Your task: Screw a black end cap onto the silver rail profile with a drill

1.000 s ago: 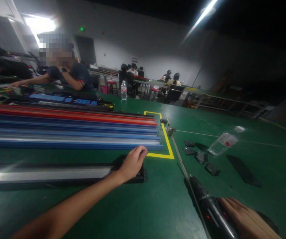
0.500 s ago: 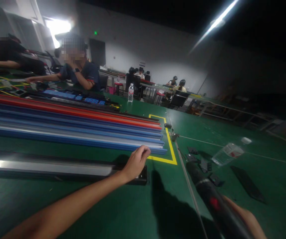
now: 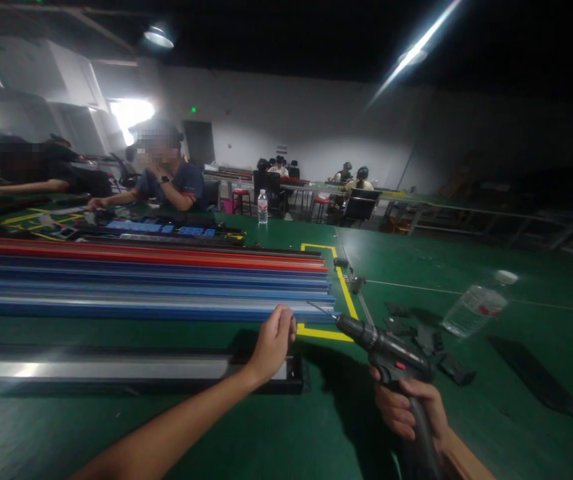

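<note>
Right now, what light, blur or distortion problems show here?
Head view, foreground: glare whitens part of the silver-topped bar at left; a dark shadow lies on the green table below the drill. Head view, background: the ceiling light streaks, and the back wall fades into darkness rightward. Head view, right: the nearer bottle looks soft; its slant may be lens distortion.

The left forearm (image 3: 186, 417) enters at the lower edge and extends diagonally up and to the right. The left wrist (image 3: 250, 379) is nearly in line with it. The left hand (image 3: 274, 343) is loosely curled; its fingertips are largely hidden. The right forearm (image 3: 466, 460) enters at the lower right, angled up and to the left, only partly visible. The right hand (image 3: 411, 408) is closed in a wrapped grip, fingers (image 3: 395, 415) stacked below the thumb. The hands are apart, the right positioned lower.
</note>
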A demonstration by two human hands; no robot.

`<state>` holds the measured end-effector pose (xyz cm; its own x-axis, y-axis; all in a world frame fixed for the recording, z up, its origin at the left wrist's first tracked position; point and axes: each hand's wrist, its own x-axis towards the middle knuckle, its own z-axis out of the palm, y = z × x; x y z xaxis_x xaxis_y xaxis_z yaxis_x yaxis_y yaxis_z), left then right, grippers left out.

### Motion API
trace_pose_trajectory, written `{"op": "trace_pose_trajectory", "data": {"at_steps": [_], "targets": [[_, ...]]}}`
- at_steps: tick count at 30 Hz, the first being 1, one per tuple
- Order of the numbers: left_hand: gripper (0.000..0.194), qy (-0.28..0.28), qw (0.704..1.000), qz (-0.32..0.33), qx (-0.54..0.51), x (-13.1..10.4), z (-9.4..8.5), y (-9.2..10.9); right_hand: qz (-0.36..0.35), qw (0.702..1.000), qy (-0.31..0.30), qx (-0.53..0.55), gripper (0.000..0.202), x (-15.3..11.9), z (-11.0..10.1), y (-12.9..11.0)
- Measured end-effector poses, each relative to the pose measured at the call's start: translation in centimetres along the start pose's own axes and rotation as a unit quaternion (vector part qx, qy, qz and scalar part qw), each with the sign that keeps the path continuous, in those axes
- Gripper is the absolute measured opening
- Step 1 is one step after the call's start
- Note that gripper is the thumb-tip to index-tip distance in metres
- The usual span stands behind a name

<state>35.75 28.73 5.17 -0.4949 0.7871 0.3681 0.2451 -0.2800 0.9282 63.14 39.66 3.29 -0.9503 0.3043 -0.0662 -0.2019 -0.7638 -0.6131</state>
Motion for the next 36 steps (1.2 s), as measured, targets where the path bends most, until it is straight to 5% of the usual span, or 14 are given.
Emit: {"op": "trace_pose_trajectory", "data": {"at_steps": [12,36], "targets": [[0.041,-0.011,0.998,-0.043,-0.037,0.1,-0.1,-0.9,0.080,0.995,-0.062,0.025,0.035,-0.7,-1.2,1.9],[0.029,-0.005,0.998,0.019,0.058,-0.6,-0.7,-0.2,0.050,0.998,-0.035,0.011,0.037,-1.0,-1.1,1.6]]}}
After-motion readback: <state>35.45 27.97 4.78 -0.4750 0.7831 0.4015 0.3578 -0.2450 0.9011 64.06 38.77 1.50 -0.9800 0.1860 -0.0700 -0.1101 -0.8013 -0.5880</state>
